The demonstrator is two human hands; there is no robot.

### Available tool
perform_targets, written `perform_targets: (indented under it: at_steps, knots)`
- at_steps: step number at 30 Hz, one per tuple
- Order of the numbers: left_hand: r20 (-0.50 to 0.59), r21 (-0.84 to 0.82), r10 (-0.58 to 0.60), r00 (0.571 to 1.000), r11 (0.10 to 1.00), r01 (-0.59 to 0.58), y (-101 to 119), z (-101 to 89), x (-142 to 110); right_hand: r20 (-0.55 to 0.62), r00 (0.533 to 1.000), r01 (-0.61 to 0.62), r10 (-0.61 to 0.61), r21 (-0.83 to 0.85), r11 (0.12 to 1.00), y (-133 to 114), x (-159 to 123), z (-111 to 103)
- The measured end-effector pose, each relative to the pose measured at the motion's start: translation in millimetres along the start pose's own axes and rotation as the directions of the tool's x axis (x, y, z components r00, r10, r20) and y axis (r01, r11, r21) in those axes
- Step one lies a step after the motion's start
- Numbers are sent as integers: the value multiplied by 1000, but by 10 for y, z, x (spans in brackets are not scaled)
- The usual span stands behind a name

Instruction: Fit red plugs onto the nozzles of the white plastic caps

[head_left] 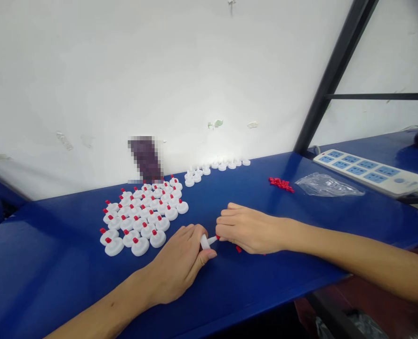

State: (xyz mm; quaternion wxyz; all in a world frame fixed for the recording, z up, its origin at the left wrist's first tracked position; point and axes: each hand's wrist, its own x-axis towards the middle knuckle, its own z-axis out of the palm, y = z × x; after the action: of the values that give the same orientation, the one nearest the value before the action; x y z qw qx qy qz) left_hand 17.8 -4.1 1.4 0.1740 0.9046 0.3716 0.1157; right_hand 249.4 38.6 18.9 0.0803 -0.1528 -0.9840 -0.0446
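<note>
My left hand (pixel 182 261) is closed around a white nozzle cap (pixel 205 242), its thin spout pointing right. At the spout's end, my right hand (pixel 249 229) pinches a small red tip cap (pixel 218 238), which touches or nearly touches the spout. Below my right hand lies another loose red tip cap (pixel 238 249), partly hidden. Left of my hands stand many white nozzle caps with red tips (pixel 136 222), spouts up, packed close together. Farther back, white nozzle caps without red tips (pixel 197 177) are lined up near the wall.
A pile of red tip caps (pixel 281 184) lies at the right, beside a clear plastic bag (pixel 327 184). Behind it is a white power strip (pixel 371 172). A blurred-out dark object (pixel 146 159) leans on the wall. A black metal post (pixel 331 80) rises from the blue table (pixel 71 282).
</note>
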Motion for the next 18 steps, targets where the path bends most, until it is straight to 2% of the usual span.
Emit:
perform_targets:
  at_steps: [5, 10, 14, 18]
  knots:
    - [-36, -16, 40, 999, 999, -41, -40, 47, -27, 4, 999, -42, 42, 37, 998, -68, -10, -46]
    - [-122, -57, 93, 988, 993, -100, -50, 77, -41, -16, 998, -58, 60, 90, 994, -144, -7, -80]
    - [-157, -39, 113, 981, 992, -120, -38, 82, -46, -11, 996, -87, 91, 222, 971, -169, -7, -125]
    - [-167, 7, 102, 981, 995, -102, -42, 92, -54, 50, 993, -118, 108, 329, 937, -168, -5, -163]
